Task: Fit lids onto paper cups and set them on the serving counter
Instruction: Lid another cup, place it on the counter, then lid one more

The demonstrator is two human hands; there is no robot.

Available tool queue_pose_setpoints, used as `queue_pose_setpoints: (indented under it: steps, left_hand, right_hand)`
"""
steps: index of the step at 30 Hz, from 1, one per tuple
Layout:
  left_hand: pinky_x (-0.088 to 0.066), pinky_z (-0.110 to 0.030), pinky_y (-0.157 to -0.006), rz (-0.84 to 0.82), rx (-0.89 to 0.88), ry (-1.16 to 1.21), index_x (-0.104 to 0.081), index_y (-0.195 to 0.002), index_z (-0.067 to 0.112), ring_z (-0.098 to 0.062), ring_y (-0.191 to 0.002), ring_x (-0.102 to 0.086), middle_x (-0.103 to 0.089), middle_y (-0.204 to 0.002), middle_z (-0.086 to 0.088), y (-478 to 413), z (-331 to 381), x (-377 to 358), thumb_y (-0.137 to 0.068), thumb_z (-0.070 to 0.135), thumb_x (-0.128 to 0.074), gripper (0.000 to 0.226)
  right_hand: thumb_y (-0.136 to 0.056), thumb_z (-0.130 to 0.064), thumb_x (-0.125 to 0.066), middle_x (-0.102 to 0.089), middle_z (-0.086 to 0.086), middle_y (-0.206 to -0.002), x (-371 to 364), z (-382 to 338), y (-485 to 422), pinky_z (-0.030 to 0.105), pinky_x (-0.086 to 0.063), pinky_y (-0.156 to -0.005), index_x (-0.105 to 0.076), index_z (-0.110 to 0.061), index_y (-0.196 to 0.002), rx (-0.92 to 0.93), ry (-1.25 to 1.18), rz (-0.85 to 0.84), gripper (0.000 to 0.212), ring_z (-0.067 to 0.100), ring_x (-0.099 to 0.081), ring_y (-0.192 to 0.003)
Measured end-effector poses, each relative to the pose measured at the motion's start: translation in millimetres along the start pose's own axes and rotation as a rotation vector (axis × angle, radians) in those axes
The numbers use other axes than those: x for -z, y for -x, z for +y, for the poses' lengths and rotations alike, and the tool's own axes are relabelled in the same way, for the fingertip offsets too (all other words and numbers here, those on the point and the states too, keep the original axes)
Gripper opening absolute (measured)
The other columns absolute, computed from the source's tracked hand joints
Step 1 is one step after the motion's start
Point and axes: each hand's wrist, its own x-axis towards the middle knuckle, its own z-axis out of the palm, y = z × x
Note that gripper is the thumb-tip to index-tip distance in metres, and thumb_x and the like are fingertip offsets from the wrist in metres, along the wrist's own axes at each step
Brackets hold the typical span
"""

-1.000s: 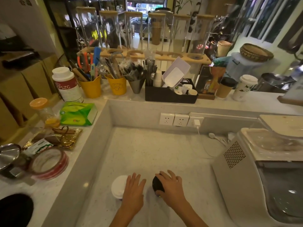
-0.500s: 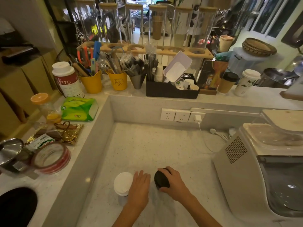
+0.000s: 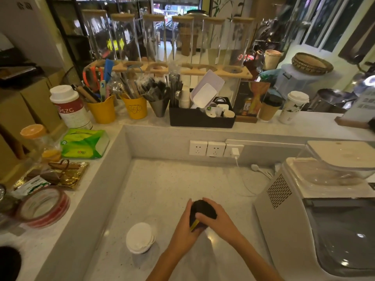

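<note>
A paper cup with a black lid (image 3: 199, 207) stands on the lower worktop, near the front. My left hand (image 3: 185, 230) wraps its left side, where a strip of yellow cup wall shows. My right hand (image 3: 220, 221) presses on the lid's right side from above. A second cup with a white lid (image 3: 140, 238) stands alone to the left of my hands. On the raised serving counter (image 3: 304, 126) at the back right stand a brown cup with a black lid (image 3: 268, 108) and a white flowered cup with a white lid (image 3: 293, 107).
A white machine (image 3: 316, 216) fills the right side of the worktop. Wall sockets (image 3: 207, 148) with a plugged charger sit behind. A black organiser (image 3: 200, 119), yellow utensil pots (image 3: 102, 110), a white canister (image 3: 70, 107), a green tissue pack (image 3: 85, 144) and red tape rolls (image 3: 43, 207) crowd the ledges.
My left hand moved right, off the worktop beside the white-lidded cup, and took hold of the black-lidded cup. My right hand stayed on the black lid. The view shifted down slightly.
</note>
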Motion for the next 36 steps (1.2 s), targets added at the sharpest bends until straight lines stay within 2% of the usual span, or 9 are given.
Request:
queue_pose_setpoints:
  steps: [5,8,10,15,19,22,25,30,36]
  left_hand:
    - [-0.052,-0.008,-0.082,0.075,-0.221,0.09,-0.039,-0.145,0.033,0.012,-0.115,-0.057,-0.055,-0.14,0.012,-15.2,93.8,-24.2,-0.083,0.018,-0.079,0.076]
    - [-0.053,-0.01,-0.08,0.22,-0.379,0.175,-0.051,-0.136,0.019,0.001,-0.107,-0.066,-0.067,-0.126,0.0,-36.3,181.6,-52.7,-0.079,0.017,-0.08,0.064]
    - [-0.054,-0.012,-0.075,0.248,-0.496,0.254,-0.056,-0.127,0.02,-0.002,-0.098,-0.07,-0.072,-0.116,0.0,-50.3,250.4,-76.9,-0.075,0.024,-0.081,0.058]
    - [-0.061,-0.025,-0.081,0.073,-0.721,0.212,-0.057,-0.126,0.026,-0.007,-0.106,-0.07,-0.073,-0.113,0.012,-93.2,391.2,-159.5,-0.077,0.048,-0.076,0.056]
    - [-0.059,-0.027,-0.087,-0.099,-0.654,0.061,-0.058,-0.125,0.026,-0.011,-0.11,-0.068,-0.072,-0.117,0.008,-157.0,451.3,-236.4,-0.084,0.042,-0.074,0.047]
    - [-0.054,-0.019,-0.084,-0.276,-0.523,-0.187,-0.056,-0.11,0.038,0.0,-0.105,-0.066,-0.07,-0.113,0.015,-211.1,469.4,-286.7,-0.083,0.029,-0.077,0.035]
    - [-0.049,-0.001,-0.059,-0.342,-0.395,-0.229,-0.062,-0.093,0.035,0.013,-0.073,-0.068,-0.069,-0.086,0.02,-264.5,456.6,-335.1,-0.085,0.015,-0.075,0.026]
    - [-0.052,-0.006,-0.068,-0.355,-0.267,-0.303,-0.06,-0.127,0.002,-0.014,-0.093,-0.061,-0.068,-0.109,-0.01,-346.1,386.7,-398.7,-0.082,-0.01,-0.07,0.047]
    - [-0.058,-0.037,-0.094,-0.243,-0.275,-0.202,-0.047,-0.139,0.002,-0.03,-0.12,-0.062,-0.061,-0.133,-0.02,-421.5,344.5,-422.2,-0.084,-0.012,-0.068,0.06]
  right_hand:
    - [-0.079,-0.051,-0.071,-0.054,-0.011,-0.134,104.0,-77.1,5.8,0.023,-0.053,-0.094,-0.042,-0.036,-0.141,0.148,-0.043,0.023,0.07,0.002,-0.056,-0.115]
    - [-0.076,-0.048,-0.067,-0.049,-0.014,-0.137,188.8,-139.0,18.4,0.028,-0.054,-0.094,-0.034,-0.036,-0.146,0.3,-0.121,0.037,0.078,0.005,-0.056,-0.12]
    - [-0.081,-0.036,-0.067,-0.051,-0.018,-0.134,252.9,-173.8,29.2,0.017,-0.054,-0.085,-0.036,-0.032,-0.147,0.419,-0.153,0.054,0.074,-0.004,-0.057,-0.118]
    - [-0.09,-0.012,-0.064,-0.061,-0.006,-0.132,406.3,-212.8,43.3,0.019,-0.054,-0.087,-0.038,-0.037,-0.139,0.598,-0.047,0.141,0.061,0.0,-0.062,-0.115]
    - [-0.087,-0.014,-0.069,-0.058,-0.021,-0.122,509.8,-192.7,28.3,0.018,-0.057,-0.08,-0.036,-0.04,-0.142,0.556,0.001,0.235,0.069,-0.001,-0.064,-0.109]
    - [-0.081,-0.004,-0.075,-0.054,-0.019,-0.118,572.3,-149.3,-8.0,0.011,-0.055,-0.07,-0.034,-0.032,-0.144,0.482,0.068,0.288,0.08,0.0,-0.058,-0.11]
    - [-0.074,0.007,-0.078,-0.056,0.003,-0.124,605.7,-85.6,-57.4,0.014,-0.056,-0.065,-0.036,-0.018,-0.144,0.373,0.039,0.334,0.085,0.014,-0.061,-0.104]
    - [-0.063,0.006,-0.084,-0.054,-0.008,-0.114,609.4,31.6,-135.2,0.043,-0.054,-0.093,-0.042,-0.021,-0.131,0.236,-0.011,0.393,0.084,0.029,-0.055,-0.119]
    - [-0.067,0.006,-0.078,-0.056,0.001,-0.12,612.6,88.0,-214.9,0.006,-0.051,-0.061,-0.039,-0.029,-0.129,0.228,-0.029,0.39,0.081,0.02,-0.059,-0.105]
